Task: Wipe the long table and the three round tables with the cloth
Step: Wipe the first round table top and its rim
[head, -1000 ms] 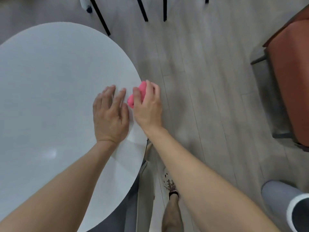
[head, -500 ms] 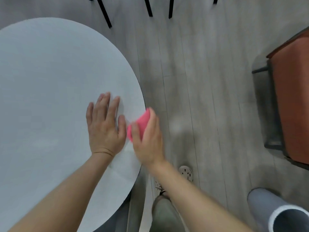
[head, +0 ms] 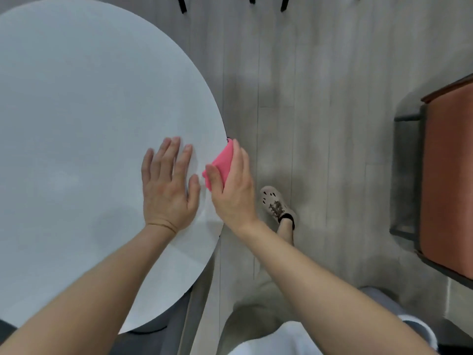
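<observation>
Right hand (head: 234, 190) grips cloth (head: 222, 162) at round table (head: 76, 111) rim.

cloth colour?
Pink, plain; the cloth shows best in the head view, held in the right hand at the table edge.

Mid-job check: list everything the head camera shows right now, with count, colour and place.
round table: one, pale grey-white, left half of view.
cloth: one, pink, at the table's right edge.
floor: grey planks, right of the table.
chair: one, reddish-brown seat on a dark frame, far right.
black legs: three plainly seen, top edge, furniture above cut off.
grey object: one, white-rimmed, bottom right, partly hidden.
shoe: one, beige, on the floor beside the table.
left hand: flat on the table, beside the cloth.
right hand: grips the cloth at the table's rim.
</observation>
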`<move>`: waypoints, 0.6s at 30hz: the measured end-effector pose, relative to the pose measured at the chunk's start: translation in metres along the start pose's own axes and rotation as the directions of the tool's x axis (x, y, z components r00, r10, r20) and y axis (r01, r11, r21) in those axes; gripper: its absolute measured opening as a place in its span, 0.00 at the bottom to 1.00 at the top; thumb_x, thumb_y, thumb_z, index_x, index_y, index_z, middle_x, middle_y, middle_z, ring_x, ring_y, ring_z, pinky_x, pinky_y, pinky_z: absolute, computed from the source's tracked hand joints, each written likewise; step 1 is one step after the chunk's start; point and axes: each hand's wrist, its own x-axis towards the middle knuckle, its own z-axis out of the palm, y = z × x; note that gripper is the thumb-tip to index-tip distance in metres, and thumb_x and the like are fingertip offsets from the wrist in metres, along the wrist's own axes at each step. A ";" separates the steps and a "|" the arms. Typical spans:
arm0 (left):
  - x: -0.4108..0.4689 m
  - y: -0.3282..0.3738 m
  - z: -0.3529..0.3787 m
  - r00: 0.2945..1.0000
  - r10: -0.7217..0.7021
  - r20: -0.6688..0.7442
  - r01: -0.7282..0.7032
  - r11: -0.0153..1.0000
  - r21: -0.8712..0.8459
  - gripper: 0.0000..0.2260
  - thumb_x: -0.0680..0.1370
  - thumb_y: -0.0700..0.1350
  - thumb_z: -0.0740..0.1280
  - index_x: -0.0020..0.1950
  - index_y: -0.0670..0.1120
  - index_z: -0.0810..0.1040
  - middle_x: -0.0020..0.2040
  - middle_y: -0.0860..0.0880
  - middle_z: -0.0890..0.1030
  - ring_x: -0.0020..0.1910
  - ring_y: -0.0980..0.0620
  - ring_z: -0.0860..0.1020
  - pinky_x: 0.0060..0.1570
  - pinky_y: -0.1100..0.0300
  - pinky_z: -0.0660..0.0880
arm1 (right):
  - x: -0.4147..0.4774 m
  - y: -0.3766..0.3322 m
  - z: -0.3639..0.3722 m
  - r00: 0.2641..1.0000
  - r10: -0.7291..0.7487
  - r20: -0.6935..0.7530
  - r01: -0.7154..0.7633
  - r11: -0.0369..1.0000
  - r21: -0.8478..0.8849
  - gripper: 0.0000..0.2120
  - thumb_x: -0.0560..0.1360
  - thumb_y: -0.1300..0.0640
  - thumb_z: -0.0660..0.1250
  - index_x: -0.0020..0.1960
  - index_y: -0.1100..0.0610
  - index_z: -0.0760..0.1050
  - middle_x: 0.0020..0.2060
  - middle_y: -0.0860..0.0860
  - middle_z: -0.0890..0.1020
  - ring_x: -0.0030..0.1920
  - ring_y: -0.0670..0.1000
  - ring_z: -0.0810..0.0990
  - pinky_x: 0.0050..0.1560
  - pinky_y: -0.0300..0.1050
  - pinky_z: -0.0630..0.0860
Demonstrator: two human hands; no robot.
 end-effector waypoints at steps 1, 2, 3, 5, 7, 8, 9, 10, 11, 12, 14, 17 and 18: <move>-0.003 0.001 0.001 1.000 0.000 0.002 0.000 1.000 -0.005 0.28 0.84 0.47 0.61 0.84 0.41 0.67 0.85 0.41 0.64 0.86 0.40 0.60 0.81 0.32 0.58 | 0.023 -0.007 0.002 1.000 0.003 0.026 -0.003 1.000 -0.010 0.34 0.87 0.46 0.65 0.85 0.63 0.60 0.80 0.59 0.69 0.78 0.58 0.71 0.75 0.52 0.71; -0.005 0.001 0.000 1.000 0.003 0.002 -0.003 1.000 -0.011 0.28 0.84 0.47 0.61 0.84 0.41 0.67 0.85 0.41 0.64 0.86 0.40 0.61 0.81 0.31 0.58 | 0.055 -0.016 0.004 0.999 -0.020 0.049 0.022 0.999 -0.026 0.33 0.87 0.48 0.66 0.84 0.64 0.61 0.79 0.60 0.70 0.77 0.59 0.72 0.75 0.54 0.71; -0.005 0.001 0.000 1.000 0.008 0.000 -0.008 1.000 -0.014 0.28 0.84 0.47 0.61 0.84 0.41 0.67 0.85 0.41 0.64 0.86 0.39 0.61 0.80 0.31 0.59 | 0.092 -0.027 0.007 0.996 -0.062 0.070 0.066 0.997 -0.049 0.32 0.86 0.49 0.66 0.83 0.65 0.63 0.77 0.60 0.72 0.75 0.61 0.73 0.74 0.55 0.72; -0.002 0.001 0.000 1.000 0.020 -0.001 -0.020 1.000 -0.011 0.28 0.84 0.47 0.60 0.84 0.41 0.67 0.85 0.41 0.65 0.86 0.39 0.61 0.80 0.30 0.59 | 0.159 -0.047 0.012 0.979 -0.142 0.143 0.161 0.979 -0.128 0.27 0.84 0.51 0.67 0.78 0.63 0.68 0.68 0.59 0.78 0.65 0.62 0.79 0.66 0.57 0.76; 0.002 0.000 0.001 1.000 0.025 0.015 -0.024 1.000 -0.005 0.28 0.85 0.48 0.59 0.84 0.41 0.67 0.85 0.40 0.64 0.86 0.39 0.61 0.80 0.30 0.59 | 0.191 -0.058 0.019 0.968 -0.181 0.175 0.211 0.962 -0.173 0.23 0.82 0.50 0.65 0.74 0.60 0.71 0.60 0.56 0.79 0.55 0.60 0.80 0.57 0.58 0.79; 0.001 0.000 0.001 0.999 0.022 0.027 -0.022 1.000 -0.002 0.27 0.85 0.48 0.59 0.84 0.41 0.66 0.85 0.40 0.64 0.86 0.39 0.61 0.80 0.30 0.59 | 0.190 -0.060 0.021 0.969 -0.172 0.177 0.200 0.967 -0.159 0.24 0.82 0.50 0.65 0.74 0.59 0.71 0.60 0.55 0.79 0.54 0.59 0.80 0.56 0.57 0.79; -0.001 0.000 0.000 0.999 0.020 0.030 -0.020 1.000 0.003 0.27 0.85 0.48 0.59 0.84 0.41 0.66 0.85 0.40 0.64 0.86 0.39 0.61 0.80 0.30 0.59 | 0.181 -0.057 0.022 0.973 -0.152 0.175 0.176 0.976 -0.130 0.25 0.82 0.49 0.65 0.76 0.58 0.70 0.62 0.54 0.79 0.56 0.58 0.80 0.57 0.56 0.79; -0.003 0.000 0.000 0.999 0.023 0.030 -0.023 1.000 0.012 0.27 0.85 0.48 0.58 0.84 0.41 0.66 0.85 0.40 0.63 0.86 0.38 0.61 0.80 0.29 0.59 | 0.164 -0.051 0.020 0.977 -0.133 0.165 0.151 0.984 -0.100 0.26 0.83 0.49 0.65 0.78 0.57 0.68 0.65 0.53 0.78 0.59 0.57 0.80 0.59 0.55 0.79; -0.004 0.000 0.000 0.999 0.025 0.035 -0.026 1.000 0.018 0.27 0.85 0.48 0.58 0.84 0.41 0.66 0.86 0.40 0.63 0.86 0.38 0.61 0.80 0.29 0.60 | 0.142 -0.043 0.013 0.981 -0.118 0.153 0.131 0.988 -0.076 0.27 0.84 0.49 0.65 0.79 0.57 0.67 0.68 0.52 0.77 0.63 0.55 0.80 0.62 0.54 0.78; -0.003 -0.001 -0.001 0.999 0.024 0.040 -0.025 1.000 0.019 0.27 0.85 0.48 0.58 0.84 0.41 0.66 0.86 0.40 0.63 0.86 0.38 0.61 0.79 0.29 0.60 | 0.119 -0.031 0.004 0.983 -0.107 0.151 0.117 0.991 -0.063 0.28 0.85 0.48 0.64 0.81 0.58 0.65 0.70 0.52 0.76 0.66 0.54 0.78 0.64 0.53 0.78; -0.003 -0.001 -0.002 0.999 0.011 0.048 -0.012 1.000 0.017 0.27 0.85 0.48 0.58 0.84 0.40 0.66 0.86 0.40 0.62 0.86 0.38 0.61 0.79 0.29 0.60 | 0.072 -0.011 -0.017 0.975 -0.089 0.201 0.102 0.993 -0.054 0.30 0.87 0.47 0.64 0.84 0.58 0.61 0.75 0.52 0.73 0.71 0.52 0.75 0.68 0.49 0.76; -0.004 0.002 -0.002 0.998 -0.002 0.067 0.001 1.000 0.009 0.27 0.85 0.47 0.60 0.84 0.40 0.66 0.86 0.39 0.62 0.86 0.37 0.61 0.79 0.28 0.60 | 0.040 -0.003 -0.032 0.951 -0.030 0.307 0.059 0.995 -0.084 0.33 0.87 0.44 0.63 0.85 0.59 0.58 0.79 0.53 0.71 0.75 0.53 0.73 0.71 0.48 0.73; -0.004 0.003 -0.004 0.998 -0.002 0.069 0.001 1.000 0.011 0.27 0.85 0.46 0.60 0.84 0.39 0.67 0.86 0.39 0.62 0.86 0.37 0.61 0.79 0.28 0.61 | 0.051 -0.007 -0.032 0.943 -0.020 0.332 0.054 0.994 -0.093 0.34 0.86 0.42 0.61 0.85 0.59 0.59 0.78 0.54 0.71 0.74 0.54 0.73 0.71 0.50 0.74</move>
